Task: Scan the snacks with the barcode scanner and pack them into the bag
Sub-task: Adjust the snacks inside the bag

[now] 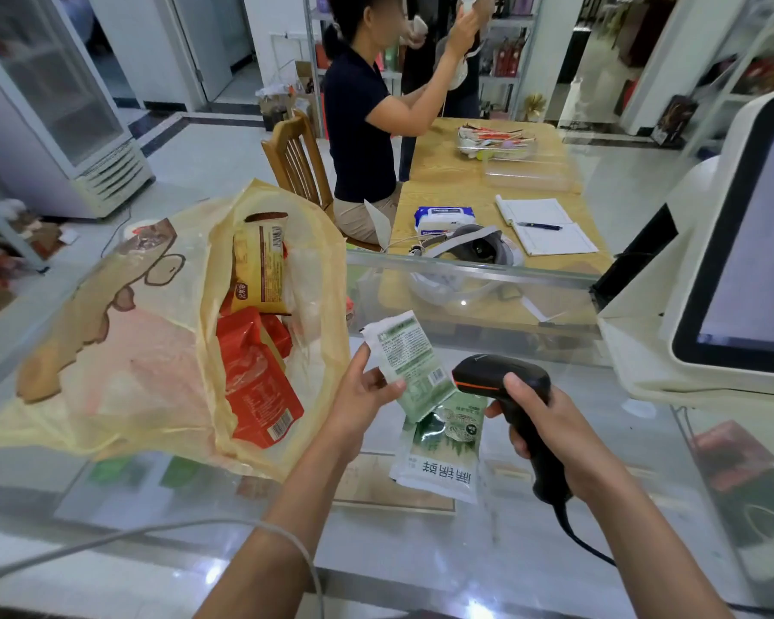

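The left hand (363,395) pinches a pale green snack packet (407,359) by its left edge, thumb on top and fingers curled beneath. The packet's printed back faces up. Its long axis slants from far-left, beyond the grip, to near-right, and the barcode sits at the near-right end.

Just right of that end is the head of a black barcode scanner (501,375), its nose pointing left at the barcode and almost touching the packet. The right hand (555,435) is wrapped firmly round the scanner's handle, which runs back toward the person with a cable trailing from its base.

Under the held packet, a second green packet (441,457) lies flat on the glass surface (421,551), long axis running away from the person.

To the left of the left grip, a translucent yellow bag (130,350) lies open on its side. Inside are red packets (260,395) and a yellow packet (260,270).

The task looks well along: several snacks are packed, one is at the scanning step, and one more waits on the surface.
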